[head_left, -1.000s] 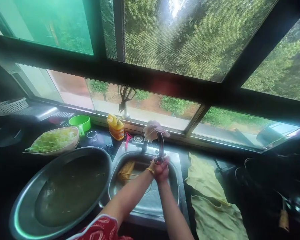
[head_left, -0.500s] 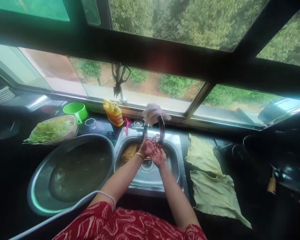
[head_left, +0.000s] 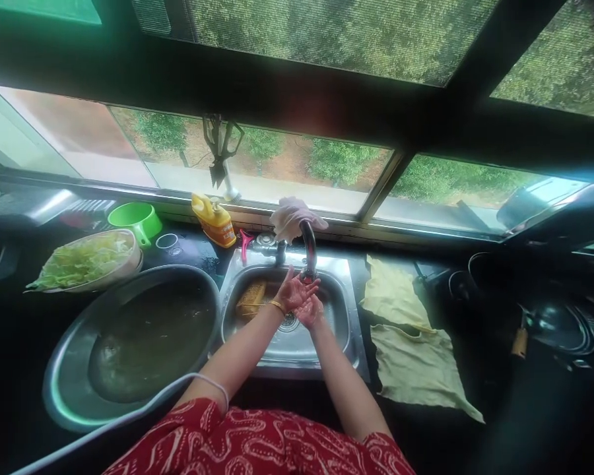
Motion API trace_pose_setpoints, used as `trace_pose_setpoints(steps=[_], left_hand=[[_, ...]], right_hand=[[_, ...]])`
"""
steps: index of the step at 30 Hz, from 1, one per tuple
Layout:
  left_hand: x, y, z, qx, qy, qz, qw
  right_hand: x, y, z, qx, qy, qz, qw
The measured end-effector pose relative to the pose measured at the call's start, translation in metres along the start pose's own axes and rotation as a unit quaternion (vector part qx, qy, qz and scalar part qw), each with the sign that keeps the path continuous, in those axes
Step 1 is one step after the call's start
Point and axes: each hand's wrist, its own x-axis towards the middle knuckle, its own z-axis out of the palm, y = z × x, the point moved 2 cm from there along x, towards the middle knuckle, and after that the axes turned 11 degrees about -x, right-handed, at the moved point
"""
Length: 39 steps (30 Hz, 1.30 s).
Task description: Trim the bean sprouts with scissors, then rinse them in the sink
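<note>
My left hand (head_left: 293,292) and my right hand (head_left: 311,310) are pressed together palm to palm under the spout of the curved tap (head_left: 307,247), over the steel sink (head_left: 346,323). Neither hand holds anything; the fingers are spread. A gold bangle sits on my left wrist. A pale cloth (head_left: 288,214) is draped over the top of the tap. A yellow scrubber (head_left: 252,297) lies at the left inside the sink.
A big steel basin (head_left: 69,389) of murky water stands left of the sink. Behind it are a bowl of chopped greens (head_left: 84,260), a green cup (head_left: 134,218) and a yellow bottle (head_left: 212,220). Yellow cloths (head_left: 416,349) lie right of the sink, dark cookware (head_left: 559,326) beyond.
My hands have dropped from the tap's spout and now rub together a little lower. The view has tilted down, so my red clothing shows at the bottom.
</note>
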Motion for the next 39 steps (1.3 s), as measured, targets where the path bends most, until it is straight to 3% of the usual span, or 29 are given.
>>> trace_pose_setpoints(steps=[7, 15, 21, 27, 32, 39], left_hand=[[-0.008, 0.017, -0.018, -0.004, -0.002, 0.026, 1.0], [-0.016, 0.021, -0.015, -0.016, -0.015, 0.038, 0.999], [-0.016, 0.02, -0.016, 0.004, -0.005, 0.059, 0.998], [-0.012, 0.02, -0.025, 0.061, 0.039, 0.109, 0.991], [-0.013, 0.02, -0.026, 0.07, 0.061, 0.121, 0.988], [-0.013, 0.022, -0.025, 0.068, 0.05, 0.117, 0.99]], right_hand=[[0.004, 0.014, 0.001, 0.008, -0.015, 0.025, 1.0], [0.0, 0.015, 0.01, -0.025, -0.011, 0.014, 1.0], [-0.005, 0.013, 0.012, 0.007, 0.011, 0.037, 0.999], [-0.01, 0.013, 0.007, 0.022, 0.073, 0.081, 0.994], [-0.01, 0.014, 0.004, 0.015, 0.077, 0.081, 0.994], [-0.004, 0.015, 0.006, 0.003, 0.065, 0.078, 0.995]])
